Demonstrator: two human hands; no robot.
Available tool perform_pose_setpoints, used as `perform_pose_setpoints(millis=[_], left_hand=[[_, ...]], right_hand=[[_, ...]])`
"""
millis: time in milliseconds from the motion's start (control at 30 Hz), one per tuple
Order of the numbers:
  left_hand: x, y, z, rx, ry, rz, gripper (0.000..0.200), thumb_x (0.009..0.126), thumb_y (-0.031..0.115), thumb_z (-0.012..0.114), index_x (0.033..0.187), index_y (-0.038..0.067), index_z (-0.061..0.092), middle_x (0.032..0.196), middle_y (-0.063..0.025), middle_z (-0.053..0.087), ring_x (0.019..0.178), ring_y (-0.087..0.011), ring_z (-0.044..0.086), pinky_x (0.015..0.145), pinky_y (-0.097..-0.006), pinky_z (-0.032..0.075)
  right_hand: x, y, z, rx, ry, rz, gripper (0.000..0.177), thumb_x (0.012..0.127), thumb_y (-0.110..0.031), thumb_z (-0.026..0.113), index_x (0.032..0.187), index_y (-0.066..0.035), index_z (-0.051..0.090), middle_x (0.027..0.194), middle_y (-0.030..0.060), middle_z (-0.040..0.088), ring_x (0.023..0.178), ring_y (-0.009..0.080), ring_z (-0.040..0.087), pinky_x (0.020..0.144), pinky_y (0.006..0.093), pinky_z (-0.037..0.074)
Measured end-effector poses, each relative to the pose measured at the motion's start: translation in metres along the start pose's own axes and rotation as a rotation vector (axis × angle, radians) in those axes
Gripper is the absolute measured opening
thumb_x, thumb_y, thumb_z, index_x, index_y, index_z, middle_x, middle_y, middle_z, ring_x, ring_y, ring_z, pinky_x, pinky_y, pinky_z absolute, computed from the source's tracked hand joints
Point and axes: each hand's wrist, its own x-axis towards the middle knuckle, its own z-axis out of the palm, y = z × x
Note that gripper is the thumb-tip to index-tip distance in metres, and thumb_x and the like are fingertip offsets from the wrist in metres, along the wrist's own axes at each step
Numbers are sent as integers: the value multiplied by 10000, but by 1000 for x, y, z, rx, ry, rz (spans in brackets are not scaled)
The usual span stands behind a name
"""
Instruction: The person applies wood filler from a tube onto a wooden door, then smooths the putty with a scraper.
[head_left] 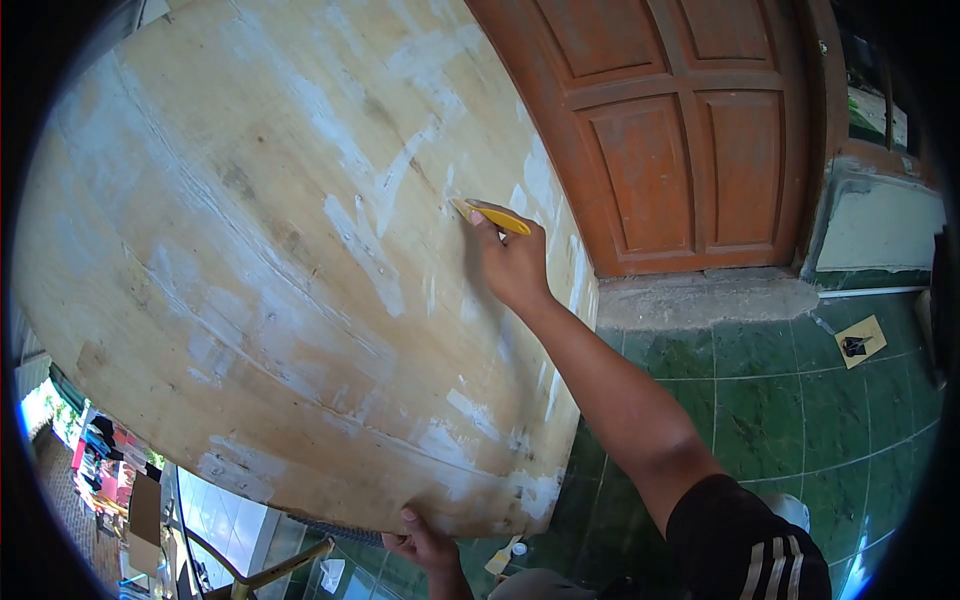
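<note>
A large pale plywood panel (pixel 270 230), streaked with white filler along its seams and in patches, fills the left and middle of the view. My right hand (pixel 518 262) is closed around a putty knife (pixel 500 218) with a yellow handle. Its blade end meets the panel's face near a small white patch, partly covered by my fingers. Down at the panel's lower edge is my left hand (pixel 428 548). Its thumb points up over the edge and its fingers are curled, gripping the panel there; part of the grip is hidden.
A brown wooden door (pixel 690 150) stands behind the panel above a concrete sill (pixel 705 300). Green tiles (pixel 760 410) cover the floor. A small board with a dark object (pixel 858 343) lies at right. At lower left are a metal frame (pixel 285 568), a cardboard piece (pixel 144 520) and hanging clothes (pixel 105 455).
</note>
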Motion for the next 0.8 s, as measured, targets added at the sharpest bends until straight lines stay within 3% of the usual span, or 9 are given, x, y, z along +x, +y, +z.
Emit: perform_pose_setpoints(millis=[133, 233, 367, 400, 500, 600, 700, 767, 800], left_hand=[[-3, 1, 1, -7, -5, -15, 478, 1052, 285, 622, 1352, -69, 509, 1252, -178, 635, 1070, -240, 647, 915, -375, 547], [-3, 4, 2, 1, -22, 0, 457, 1054, 273, 618, 1342, -65, 512, 1250, -175, 634, 1074, -239, 643, 924, -377, 544], [-4, -2, 1, -80, 5, -7, 416, 1058, 252, 613, 1328, -53, 526, 1262, -172, 628, 1100, -235, 627, 943, -381, 534], [-3, -2, 1, -85, 5, -9, 413, 1059, 249, 612, 1330, -50, 526, 1266, -172, 626, 1104, -234, 624, 948, -381, 532], [-2, -5, -1, -73, 5, 1, 405, 1061, 240, 609, 1339, -43, 525, 1276, -171, 623, 1110, -231, 618, 957, -382, 528], [-1, -10, -7, -29, 1, 26, 398, 1062, 230, 608, 1345, -37, 524, 1276, -170, 624, 1104, -231, 620, 954, -381, 529], [-3, -6, -3, -32, 3, 16, 387, 1062, 223, 606, 1339, -37, 530, 1273, -170, 627, 1099, -228, 621, 948, -379, 531], [-3, -6, -3, -58, 4, -6, 382, 1061, 222, 606, 1330, -39, 536, 1269, -170, 629, 1094, -226, 622, 941, -376, 532], [-3, -5, -3, -40, -12, 3, 384, 1060, 225, 609, 1326, -41, 534, 1267, -171, 630, 1092, -225, 623, 940, -376, 533]], right_hand=[[-30, -5, 26, -127, 100, -153, 258, 951, -88, 698, 1196, -25, 749, 1021, 204, 745, 881, 325, 684, 805, 381, 547], [-47, -4, 36, -195, 129, -285, 276, 955, -76, 684, 1220, -16, 733, 1045, 203, 745, 948, 326, 682, 853, 385, 551], [-65, -25, -5, -125, -169, -154, 270, 979, -128, 667, 1219, -28, 737, 1034, 220, 734, 898, 353, 693, 818, 401, 552], [-58, -21, -15, -136, -202, -118, 264, 1003, -172, 648, 1203, -32, 746, 929, 218, 730, 755, 313, 673, 730, 383, 533], [-15, -17, -23, -87, -78, 75, 263, 1018, -197, 636, 1186, -32, 753, 817, 204, 716, 637, 252, 604, 654, 364, 494], [14, 2, -12, -91, -52, -57, 260, 1021, -199, 634, 1181, -32, 753, 753, 187, 705, 592, 213, 547, 623, 360, 474], [7, 7, -1, -108, -26, -4, 254, 1025, -195, 630, 1180, -36, 753, 780, 191, 715, 600, 223, 564, 627, 363, 479], [7, 24, 11, -102, 81, -308, 250, 1031, -192, 624, 1181, -37, 752, 756, 181, 700, 607, 222, 559, 639, 358, 481], [4, 23, 13, -98, 93, -315, 250, 1034, -192, 621, 1180, -37, 752, 747, 177, 692, 610, 222, 556, 646, 355, 482]])
